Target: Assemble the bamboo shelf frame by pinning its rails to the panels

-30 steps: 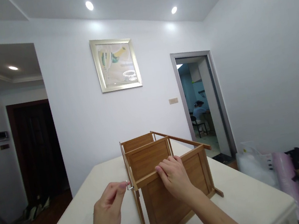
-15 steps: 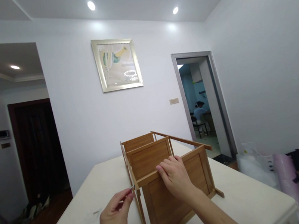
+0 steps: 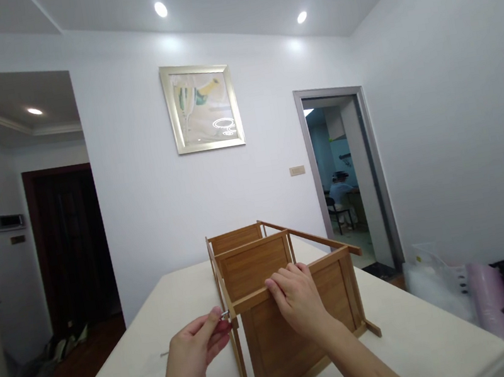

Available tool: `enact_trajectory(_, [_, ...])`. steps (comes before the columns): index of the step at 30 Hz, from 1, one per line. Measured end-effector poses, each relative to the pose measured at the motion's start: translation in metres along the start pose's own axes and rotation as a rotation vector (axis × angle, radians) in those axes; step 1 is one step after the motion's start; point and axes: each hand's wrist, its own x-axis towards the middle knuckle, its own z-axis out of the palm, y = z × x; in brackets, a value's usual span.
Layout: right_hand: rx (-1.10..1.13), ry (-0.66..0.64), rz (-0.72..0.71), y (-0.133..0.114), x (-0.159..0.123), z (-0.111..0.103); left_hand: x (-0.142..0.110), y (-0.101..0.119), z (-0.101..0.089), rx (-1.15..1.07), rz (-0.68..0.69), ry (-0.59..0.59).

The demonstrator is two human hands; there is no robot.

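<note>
A brown wooden rack frame point(image 3: 275, 331) with three upright panels lies on its side on a white table point(image 3: 401, 343). My right hand point(image 3: 296, 299) grips the top edge of the nearest panel, fingers curled over it. My left hand point(image 3: 200, 346) pinches a small metal hex key point(image 3: 225, 314) against the frame's left rail at the corner joint.
A clear plastic bag point(image 3: 433, 287), a purple roll point(image 3: 494, 309) and dark patterned items lie at the table's right end. A small metal piece point(image 3: 164, 354) lies on the table to the left. A seated person point(image 3: 342, 196) shows through the far doorway.
My left hand has turned the hex key from raised fingertips to a lower pinch close against the rail. The right hand has kept its grip on the panel.
</note>
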Motion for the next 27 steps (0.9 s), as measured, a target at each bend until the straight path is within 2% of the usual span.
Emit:
enact_trajectory(4, [-0.001, -0.009, 0.006, 0.0, 0.0, 0.001, 0.003, 0.006, -0.001, -0.037, -0.095, -0.047])
enact_trajectory(6, [-0.01, 0.005, 0.006, 0.0, 0.0, 0.001, 0.005, 0.009, -0.001, -0.048, -0.096, -0.042])
enact_trajectory(10, [-0.015, 0.013, 0.0, -0.001, 0.0, 0.001, 0.009, 0.016, 0.001, -0.03, 0.026, 0.012])
enact_trajectory(15, [-0.005, -0.01, 0.016, -0.003, 0.0, -0.001, 0.007, 0.025, 0.002, 0.234, 0.221, 0.007])
enact_trajectory(19, [-0.006, -0.014, 0.014, -0.003, 0.001, -0.002, 0.002, 0.027, 0.005, 0.268, 0.265, 0.022])
enact_trajectory(23, [-0.014, -0.011, 0.002, -0.001, 0.0, -0.002, 0.003, 0.024, 0.008, 0.119, 0.185, 0.005])
enact_trajectory(27, [-0.029, -0.023, -0.007, -0.001, 0.0, -0.002, 0.015, 0.02, 0.005, -0.057, -0.011, -0.122])
